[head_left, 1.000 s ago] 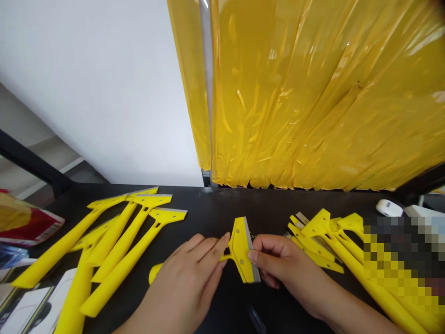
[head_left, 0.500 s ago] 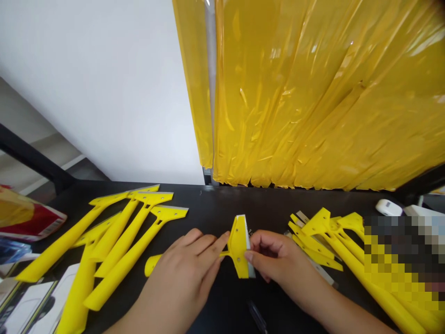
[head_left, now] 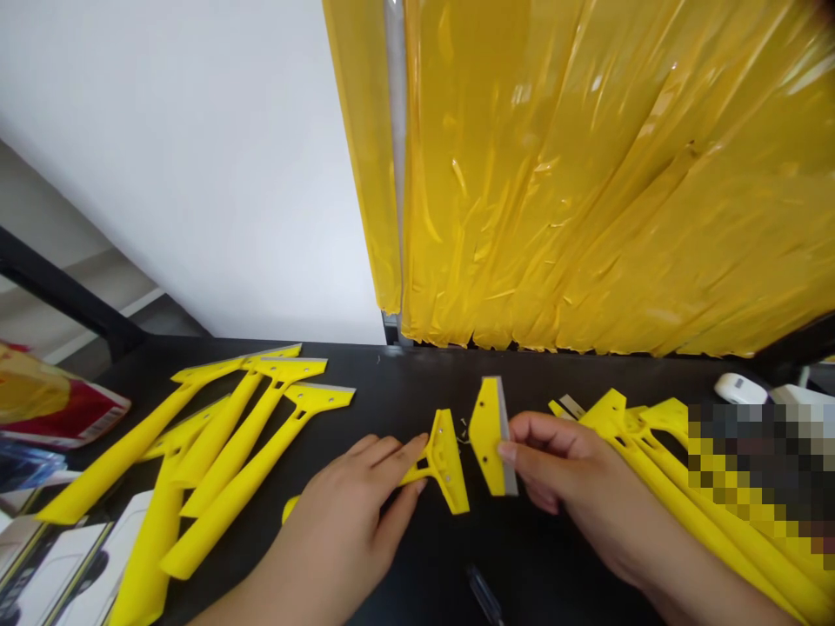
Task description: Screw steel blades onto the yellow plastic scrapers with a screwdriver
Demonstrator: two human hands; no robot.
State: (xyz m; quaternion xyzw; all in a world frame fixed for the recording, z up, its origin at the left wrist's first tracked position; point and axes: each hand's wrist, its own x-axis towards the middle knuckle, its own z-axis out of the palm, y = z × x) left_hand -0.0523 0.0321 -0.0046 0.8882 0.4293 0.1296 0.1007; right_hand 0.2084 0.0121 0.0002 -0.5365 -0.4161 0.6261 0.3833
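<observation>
My left hand (head_left: 345,513) grips a yellow scraper handle (head_left: 449,469) by its neck, fingers closed over it and hiding most of the shaft. The T-shaped head faces right, with its screw points exposed. My right hand (head_left: 561,474) pinches a metal blade (head_left: 507,435) together with a yellow cover plate (head_left: 485,430), which has two dark holes. A narrow gap separates this plate from the scraper head. Between them, small screws (head_left: 464,429) lie on the black table.
Several yellow scrapers with blades (head_left: 261,461) lie at left, beside white boxes (head_left: 84,565) and a red packet (head_left: 71,409). At right are more scraper handles (head_left: 678,504) and a white device (head_left: 740,389). A dark pen-like tool (head_left: 484,596) lies in front. Yellow film (head_left: 587,191) hangs behind.
The cover plate and blade have come off the scraper head, carried right and slightly up by my right hand. My left hand keeps its hold on the handle.
</observation>
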